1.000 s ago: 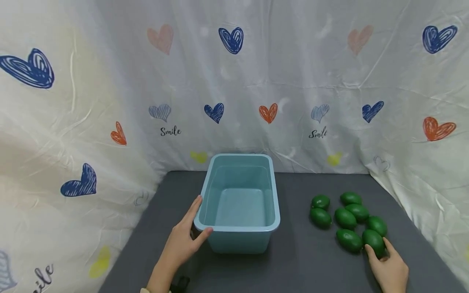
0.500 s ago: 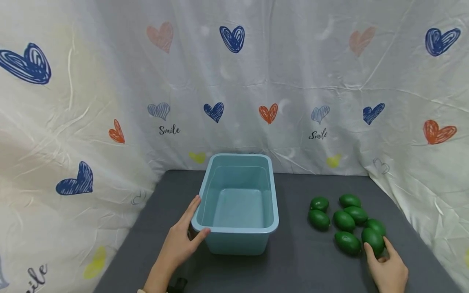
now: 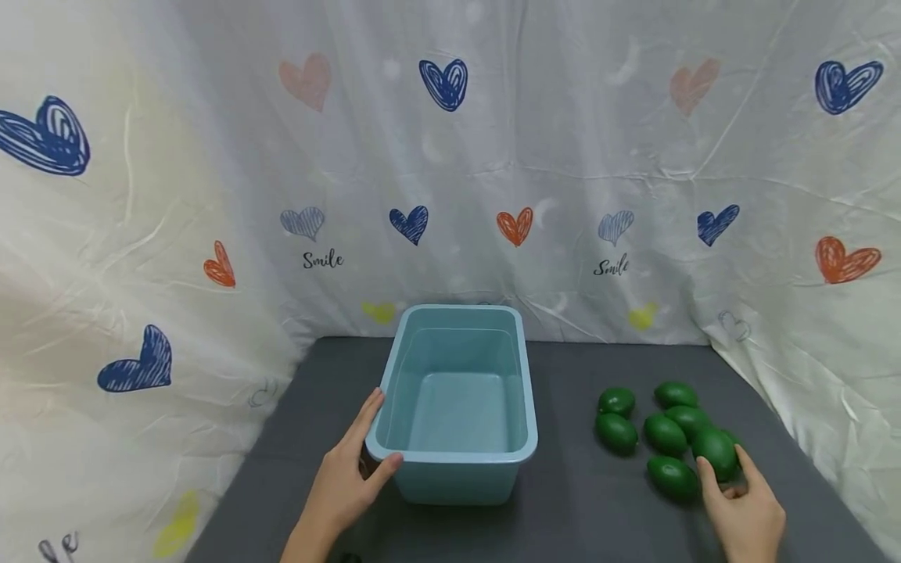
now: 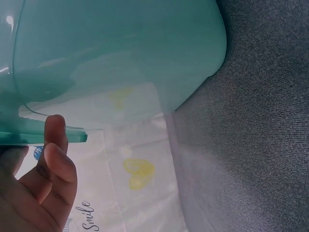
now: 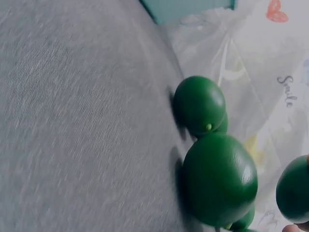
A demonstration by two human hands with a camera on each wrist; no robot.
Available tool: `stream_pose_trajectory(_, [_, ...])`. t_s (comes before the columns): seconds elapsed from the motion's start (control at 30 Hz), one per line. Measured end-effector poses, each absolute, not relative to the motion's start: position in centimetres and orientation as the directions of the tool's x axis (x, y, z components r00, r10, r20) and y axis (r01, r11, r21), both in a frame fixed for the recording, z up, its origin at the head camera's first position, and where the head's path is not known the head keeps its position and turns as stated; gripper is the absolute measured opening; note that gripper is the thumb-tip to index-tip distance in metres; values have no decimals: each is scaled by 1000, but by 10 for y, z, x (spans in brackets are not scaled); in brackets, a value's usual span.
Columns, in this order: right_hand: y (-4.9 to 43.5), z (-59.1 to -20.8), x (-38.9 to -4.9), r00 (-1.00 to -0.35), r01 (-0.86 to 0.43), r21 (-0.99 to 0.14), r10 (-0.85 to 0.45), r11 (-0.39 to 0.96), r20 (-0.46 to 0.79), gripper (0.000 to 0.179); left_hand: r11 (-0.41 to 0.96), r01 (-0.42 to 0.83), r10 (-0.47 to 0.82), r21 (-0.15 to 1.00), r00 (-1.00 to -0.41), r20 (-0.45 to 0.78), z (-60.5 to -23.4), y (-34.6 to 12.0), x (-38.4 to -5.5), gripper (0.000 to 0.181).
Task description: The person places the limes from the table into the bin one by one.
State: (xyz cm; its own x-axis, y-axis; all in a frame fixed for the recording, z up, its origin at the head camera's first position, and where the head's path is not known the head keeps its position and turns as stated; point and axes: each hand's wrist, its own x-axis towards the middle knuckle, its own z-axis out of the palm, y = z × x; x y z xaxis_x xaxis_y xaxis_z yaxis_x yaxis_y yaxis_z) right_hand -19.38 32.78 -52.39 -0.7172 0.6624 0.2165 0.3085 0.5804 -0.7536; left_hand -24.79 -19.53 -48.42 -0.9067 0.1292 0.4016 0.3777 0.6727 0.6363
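Note:
In the head view, an open light-blue plastic bin (image 3: 457, 478) stands on the dark table. My left hand (image 3: 345, 477) holds its near left corner, the thumb at the front rim and the long fingers along the left side. The left wrist view shows fingertips (image 4: 57, 133) at the underside of the rim. My right hand (image 3: 744, 508) pinches a smooth green avocado (image 3: 715, 452) between thumb and fingers. That avocado overlaps another behind it; in the right wrist view it sits at the right edge, apart from the others.
Several more green avocados lie on the table to the right of the bin, including a pair (image 3: 616, 433) nearer to it and one (image 3: 673, 478) beside my right hand. A white curtain (image 3: 563, 156) printed with hearts hangs behind and at both sides.
My right hand has moved the pinched avocado slightly up and away from me, so it now covers more of the one behind. The left hand stays at the bin's corner.

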Motion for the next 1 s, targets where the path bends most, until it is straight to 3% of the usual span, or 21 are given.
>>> stream_pose_trajectory(0.27, [308, -522, -205, -675, 195, -784, 660, 590, 329, 70, 685, 357, 112, 635, -913, 393, -484, -201, -244, 83])
stream_pose_trajectory(0.63, [279, -520, -214, -654, 165, -782, 660, 601, 369, 66, 636, 407, 137, 656, -896, 423, -485, -193, -250, 82])
stream_pose_trajectory(1.0, [241, -520, -226, -693, 76, -805, 611, 589, 382, 64, 615, 427, 130, 663, -884, 450, -490, -191, -251, 82])
